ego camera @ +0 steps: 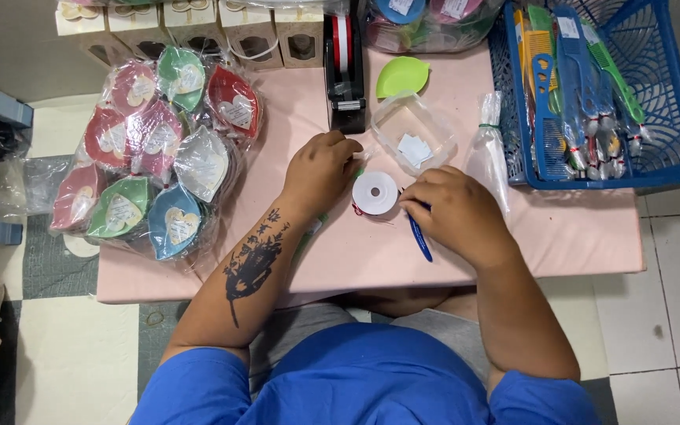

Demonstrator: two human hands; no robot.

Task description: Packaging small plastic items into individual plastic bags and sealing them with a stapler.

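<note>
Pale pink worktop [560, 236]; white spool [375, 193]; blue pen [419, 240]; blue basket [670, 149] with blue and green combs [568, 86]; lime green leaf dish [402, 76]; red, pink, green, blue wrapped dishes [151, 157].

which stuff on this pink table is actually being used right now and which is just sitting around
In use:
left hand
right hand
white round spool between the hands
blue comb under the right hand

Lying about:
tape dispenser
clear box of white paper bits
green leaf dish
wrapped leaf dishes
blue basket of combs
</note>
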